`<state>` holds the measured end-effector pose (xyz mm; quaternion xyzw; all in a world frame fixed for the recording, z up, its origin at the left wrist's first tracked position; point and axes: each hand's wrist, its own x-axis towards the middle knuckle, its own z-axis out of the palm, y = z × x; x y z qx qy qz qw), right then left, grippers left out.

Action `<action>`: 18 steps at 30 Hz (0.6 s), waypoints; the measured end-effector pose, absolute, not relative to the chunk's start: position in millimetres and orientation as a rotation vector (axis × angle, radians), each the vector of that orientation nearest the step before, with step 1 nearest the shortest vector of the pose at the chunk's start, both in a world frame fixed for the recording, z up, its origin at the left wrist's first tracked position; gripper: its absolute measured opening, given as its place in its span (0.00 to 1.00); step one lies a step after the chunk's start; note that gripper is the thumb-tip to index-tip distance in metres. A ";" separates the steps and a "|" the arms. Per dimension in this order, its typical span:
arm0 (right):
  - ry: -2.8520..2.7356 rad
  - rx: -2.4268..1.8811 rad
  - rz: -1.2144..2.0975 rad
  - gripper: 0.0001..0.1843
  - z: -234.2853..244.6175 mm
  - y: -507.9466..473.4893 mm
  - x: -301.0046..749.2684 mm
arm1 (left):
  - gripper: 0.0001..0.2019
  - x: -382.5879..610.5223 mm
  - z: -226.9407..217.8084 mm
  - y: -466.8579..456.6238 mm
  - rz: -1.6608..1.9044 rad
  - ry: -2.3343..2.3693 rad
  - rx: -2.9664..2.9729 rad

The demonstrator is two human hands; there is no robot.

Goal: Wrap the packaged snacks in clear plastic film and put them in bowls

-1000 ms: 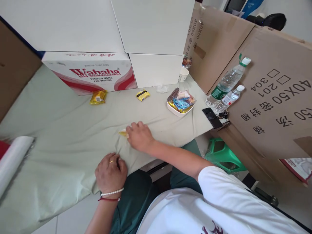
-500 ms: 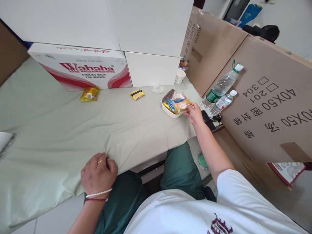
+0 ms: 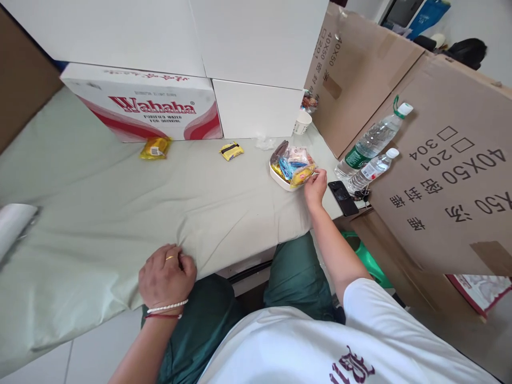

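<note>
My right hand (image 3: 316, 186) is at the right side of a small white bowl (image 3: 281, 182), its fingers closed on the edge of a yellow snack packet (image 3: 303, 175). The packet lies against the other wrapped snacks in the bowl, among them a blue packet (image 3: 285, 166), a pinkish packet (image 3: 299, 155) and a dark brown one (image 3: 279, 151). Near the front edge of the cloth-covered table (image 3: 224, 197), my left hand (image 3: 167, 274) rests with curled fingers; nothing shows in it. A yellow packet with a black stripe (image 3: 231, 151) lies left of the bowl.
Another yellow packet (image 3: 156, 148) lies before the Wahaha carton (image 3: 152, 109). Right of my right hand are a black phone (image 3: 343, 198), a large water bottle (image 3: 372, 140) and a smaller one (image 3: 373, 169), beside a tall cardboard box (image 3: 448, 176). A paper cup (image 3: 302, 122) stands behind the bowl.
The yellow packet in my right hand has gone down lower into the bowl's right side, and its angle has changed. My left hand stays put. The view has shifted slightly.
</note>
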<state>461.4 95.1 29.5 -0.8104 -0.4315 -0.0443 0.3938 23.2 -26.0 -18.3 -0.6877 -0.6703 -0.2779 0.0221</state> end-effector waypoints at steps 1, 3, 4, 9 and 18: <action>-1.108 -2.020 -0.093 0.22 31.2 95.7 461.5 | 0.10 22.8 -18.4 -26.7 -0.894 -2.084 -2.132; -1.136 -1.945 -0.038 0.22 35.3 93.1 457.9 | 0.09 22.7 -17.0 -27.2 -0.993 -2.056 -2.155; -1.168 -1.914 -0.011 0.23 37.1 89.9 454.5 | 0.08 23.5 -14.9 -26.1 -1.062 -2.022 -2.169; -1.461 -1.920 -0.151 0.33 42.5 70.1 436.6 | 0.09 44.7 12.8 13.6 -1.358 -1.903 -2.226; -1.660 -1.864 -0.207 0.27 45.6 84.0 448.5 | 0.27 192.9 66.1 224.5 -1.486 -1.494 -2.828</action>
